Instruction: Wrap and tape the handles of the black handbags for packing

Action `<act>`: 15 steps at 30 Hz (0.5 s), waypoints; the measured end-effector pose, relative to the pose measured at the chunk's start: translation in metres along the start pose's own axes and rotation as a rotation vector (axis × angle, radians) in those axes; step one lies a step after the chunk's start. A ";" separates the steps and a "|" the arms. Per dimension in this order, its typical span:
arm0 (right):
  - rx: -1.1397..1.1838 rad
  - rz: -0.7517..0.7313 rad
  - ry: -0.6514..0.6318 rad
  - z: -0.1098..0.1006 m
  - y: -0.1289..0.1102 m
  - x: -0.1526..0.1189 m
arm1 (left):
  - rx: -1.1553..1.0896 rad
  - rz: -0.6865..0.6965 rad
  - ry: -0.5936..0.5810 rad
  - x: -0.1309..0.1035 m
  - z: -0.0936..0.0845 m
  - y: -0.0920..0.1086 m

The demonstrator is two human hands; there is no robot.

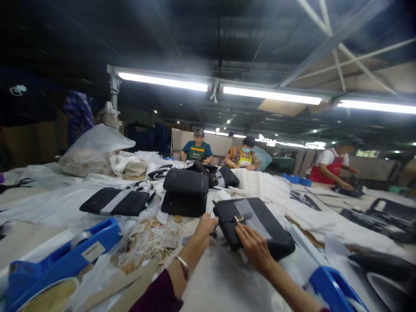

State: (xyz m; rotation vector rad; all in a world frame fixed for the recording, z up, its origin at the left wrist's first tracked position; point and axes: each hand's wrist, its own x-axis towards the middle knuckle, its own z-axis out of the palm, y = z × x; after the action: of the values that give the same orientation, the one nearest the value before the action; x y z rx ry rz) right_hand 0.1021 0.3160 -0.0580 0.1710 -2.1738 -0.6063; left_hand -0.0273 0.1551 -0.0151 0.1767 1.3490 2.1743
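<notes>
A black bag (pixel 269 216) with a grey band across its flap and a strap with a gold-coloured buckle (pixel 242 218) lies tilted in front of me. My right hand (pixel 255 245) is on its near edge, fingers extended over the flap by the buckle; its thumb is mostly hidden. At the bag's left edge, my left hand (pixel 206 227) is closed in a pinch, with a small dark piece showing just below the fingers. What exactly the pinch holds is hidden. A second black bag (pixel 185 195) stands just beyond my left hand.
A flat black bag (pixel 118 201) lies to the left. Blue tape dispensers (pixel 65 264) (pixel 336 288) flank the near area. Tangled cords with tags (pixel 156 238) lie left of my arm. White wrapping sheets (pixel 263 184) are stacked behind. Several people work across the table.
</notes>
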 end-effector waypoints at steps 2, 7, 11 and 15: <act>-0.001 -0.016 -0.091 -0.009 0.016 0.011 | 0.010 0.104 0.053 -0.009 -0.019 0.010; -0.022 0.187 -0.258 -0.025 0.078 0.048 | 0.211 0.415 0.137 -0.035 -0.080 0.029; -0.135 0.448 -0.344 -0.042 0.121 0.082 | 0.247 0.401 0.186 -0.054 -0.112 0.031; -0.234 0.545 -0.319 -0.068 0.141 0.108 | 0.242 0.367 0.173 -0.063 -0.123 0.027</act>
State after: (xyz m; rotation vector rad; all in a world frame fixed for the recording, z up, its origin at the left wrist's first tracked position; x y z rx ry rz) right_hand 0.0990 0.3798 0.1212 -0.6639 -2.2860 -0.5882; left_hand -0.0341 0.0160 -0.0398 0.3608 1.7973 2.3569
